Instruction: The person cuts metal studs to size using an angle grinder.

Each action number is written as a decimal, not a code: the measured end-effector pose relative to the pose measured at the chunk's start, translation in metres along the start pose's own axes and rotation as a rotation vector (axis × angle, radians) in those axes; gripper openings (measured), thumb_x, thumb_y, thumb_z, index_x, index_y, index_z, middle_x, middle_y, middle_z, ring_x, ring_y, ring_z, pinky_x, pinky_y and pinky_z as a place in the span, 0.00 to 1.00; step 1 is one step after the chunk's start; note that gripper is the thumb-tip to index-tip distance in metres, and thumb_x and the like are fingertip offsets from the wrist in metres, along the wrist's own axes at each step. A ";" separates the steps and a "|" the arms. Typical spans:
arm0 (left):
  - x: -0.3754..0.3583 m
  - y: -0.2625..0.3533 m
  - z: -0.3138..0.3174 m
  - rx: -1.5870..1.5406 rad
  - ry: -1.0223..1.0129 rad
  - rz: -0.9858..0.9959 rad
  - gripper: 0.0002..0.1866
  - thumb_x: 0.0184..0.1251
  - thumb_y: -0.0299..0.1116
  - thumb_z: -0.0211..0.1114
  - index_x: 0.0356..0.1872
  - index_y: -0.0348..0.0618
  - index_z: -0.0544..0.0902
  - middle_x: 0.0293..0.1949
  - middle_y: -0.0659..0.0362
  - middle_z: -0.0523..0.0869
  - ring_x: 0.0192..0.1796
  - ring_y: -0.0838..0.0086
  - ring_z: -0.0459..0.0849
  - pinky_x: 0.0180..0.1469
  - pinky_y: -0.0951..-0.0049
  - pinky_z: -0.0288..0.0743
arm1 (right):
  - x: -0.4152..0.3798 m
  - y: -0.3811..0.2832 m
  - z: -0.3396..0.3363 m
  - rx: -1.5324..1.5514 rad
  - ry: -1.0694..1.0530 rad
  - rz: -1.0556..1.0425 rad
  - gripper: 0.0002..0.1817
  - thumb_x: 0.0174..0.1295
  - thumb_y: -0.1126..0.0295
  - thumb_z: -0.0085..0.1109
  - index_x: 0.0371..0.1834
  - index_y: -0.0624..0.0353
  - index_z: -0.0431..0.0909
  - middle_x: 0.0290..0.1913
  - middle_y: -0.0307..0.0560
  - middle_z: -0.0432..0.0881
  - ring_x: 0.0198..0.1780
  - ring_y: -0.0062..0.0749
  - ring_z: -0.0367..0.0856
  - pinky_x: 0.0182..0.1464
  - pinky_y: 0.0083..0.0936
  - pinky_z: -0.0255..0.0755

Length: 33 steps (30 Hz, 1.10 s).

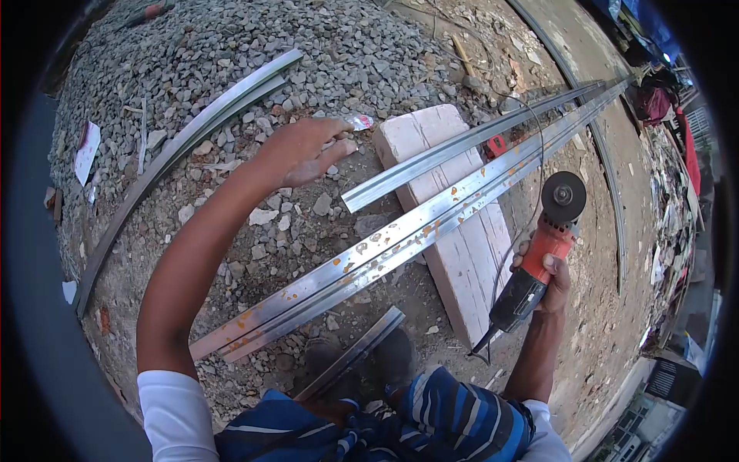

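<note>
My right hand (548,269) is wrapped round the body of a red and black angle grinder (531,269), its dark disc facing up. My left hand (312,150) reaches out over the gravel, fingers bent and thumb apart, beside the end of a pale block; a small shiny scrap (360,122) shows just past its fingertips, and whether they touch it I cannot tell. Long metal channels (400,231) with orange spots lie across the white block (469,262). A shorter-ended channel (431,158) rests above them. On the block between the channels is a small red object (495,145).
A bent metal channel (177,146) lies at the left on grey gravel (339,54). A short metal piece (354,350) is by my feet. The grinder's cable (541,146) runs over the channels. Thin bars (608,169) lie at the right, near a rubbish heap (670,223).
</note>
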<state>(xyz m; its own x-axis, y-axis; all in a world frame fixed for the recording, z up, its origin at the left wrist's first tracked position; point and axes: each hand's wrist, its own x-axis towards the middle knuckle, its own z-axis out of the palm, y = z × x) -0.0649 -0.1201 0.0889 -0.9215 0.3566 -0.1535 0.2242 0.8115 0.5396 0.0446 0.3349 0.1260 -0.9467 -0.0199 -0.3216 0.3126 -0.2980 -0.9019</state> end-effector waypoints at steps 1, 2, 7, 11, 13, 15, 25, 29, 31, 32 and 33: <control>0.033 0.006 0.028 0.004 -0.032 0.043 0.32 0.76 0.57 0.57 0.66 0.40 0.79 0.59 0.45 0.86 0.62 0.52 0.84 0.64 0.55 0.77 | -0.005 -0.001 -0.002 0.052 -0.003 -0.031 0.32 0.58 0.63 0.66 0.62 0.68 0.68 0.45 0.55 0.84 0.40 0.37 0.88 0.40 0.31 0.87; 0.056 0.027 0.042 -0.082 -0.184 -0.025 0.34 0.73 0.59 0.61 0.61 0.35 0.81 0.54 0.42 0.88 0.58 0.48 0.86 0.61 0.51 0.79 | -0.011 -0.004 -0.009 0.098 -0.009 -0.032 0.33 0.58 0.63 0.66 0.63 0.67 0.66 0.46 0.56 0.83 0.43 0.39 0.88 0.45 0.33 0.87; 0.086 0.077 0.115 -0.006 -0.092 -0.107 0.33 0.73 0.54 0.65 0.59 0.31 0.70 0.48 0.36 0.86 0.54 0.43 0.87 0.55 0.46 0.81 | -0.039 -0.018 -0.035 0.207 -0.006 -0.144 0.34 0.60 0.62 0.65 0.66 0.66 0.64 0.47 0.55 0.80 0.45 0.42 0.86 0.52 0.40 0.85; 0.052 0.060 0.119 -0.024 -0.082 -0.120 0.28 0.77 0.53 0.60 0.56 0.34 0.68 0.48 0.36 0.85 0.51 0.41 0.88 0.50 0.45 0.83 | -0.052 -0.017 -0.047 0.215 0.031 -0.176 0.34 0.60 0.62 0.65 0.66 0.66 0.64 0.47 0.55 0.80 0.46 0.42 0.86 0.51 0.39 0.85; 0.014 0.038 0.103 0.023 -0.095 -0.113 0.26 0.79 0.53 0.58 0.54 0.37 0.66 0.48 0.37 0.85 0.49 0.41 0.87 0.48 0.44 0.82 | -0.060 -0.013 -0.051 0.230 0.047 -0.188 0.33 0.61 0.63 0.65 0.66 0.66 0.64 0.47 0.55 0.80 0.46 0.42 0.86 0.51 0.39 0.85; -0.043 0.007 0.077 0.144 -0.120 -0.190 0.25 0.80 0.53 0.57 0.55 0.39 0.65 0.47 0.39 0.85 0.48 0.41 0.87 0.47 0.44 0.81 | -0.060 -0.011 -0.054 0.237 0.022 -0.187 0.32 0.61 0.63 0.65 0.65 0.66 0.65 0.47 0.55 0.80 0.46 0.42 0.86 0.50 0.39 0.85; -0.438 -0.058 -0.029 0.366 -0.200 -0.768 0.33 0.66 0.35 0.70 0.69 0.39 0.67 0.60 0.39 0.81 0.61 0.41 0.81 0.66 0.46 0.72 | -0.007 -0.008 -0.014 0.270 -0.188 -0.129 0.30 0.62 0.63 0.64 0.63 0.66 0.66 0.47 0.55 0.80 0.47 0.42 0.86 0.51 0.38 0.85; -0.457 -0.001 -0.017 0.444 0.098 -0.930 0.48 0.60 0.33 0.75 0.80 0.44 0.60 0.78 0.43 0.65 0.77 0.42 0.67 0.77 0.48 0.63 | 0.017 0.000 0.009 0.227 -0.286 -0.107 0.30 0.62 0.64 0.64 0.63 0.67 0.66 0.48 0.56 0.80 0.48 0.42 0.85 0.54 0.39 0.83; -0.413 0.028 0.001 0.347 0.157 -0.797 0.48 0.59 0.37 0.76 0.81 0.46 0.61 0.78 0.43 0.65 0.78 0.43 0.66 0.78 0.49 0.61 | 0.026 0.008 0.019 0.234 -0.325 -0.075 0.30 0.63 0.63 0.64 0.63 0.67 0.66 0.48 0.56 0.80 0.48 0.43 0.85 0.54 0.40 0.83; -0.388 0.032 0.011 0.345 0.171 -0.686 0.49 0.60 0.40 0.76 0.81 0.46 0.60 0.78 0.44 0.65 0.79 0.44 0.65 0.79 0.49 0.61 | 0.030 0.011 0.022 0.239 -0.338 -0.063 0.30 0.64 0.63 0.64 0.64 0.67 0.66 0.49 0.56 0.80 0.48 0.43 0.85 0.54 0.40 0.83; -0.360 0.030 0.024 0.357 0.206 -0.587 0.48 0.61 0.43 0.75 0.81 0.45 0.61 0.78 0.44 0.66 0.79 0.46 0.64 0.80 0.49 0.59 | 0.031 0.012 0.025 0.234 -0.343 -0.070 0.30 0.64 0.63 0.64 0.64 0.67 0.66 0.49 0.56 0.80 0.48 0.43 0.85 0.54 0.40 0.83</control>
<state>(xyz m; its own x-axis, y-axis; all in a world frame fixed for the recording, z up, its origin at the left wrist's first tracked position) 0.2812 -0.2134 0.1407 -0.9551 -0.2514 -0.1566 -0.2694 0.9571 0.1064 0.0176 0.3070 0.1122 -0.9483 -0.2970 -0.1117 0.2583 -0.5180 -0.8154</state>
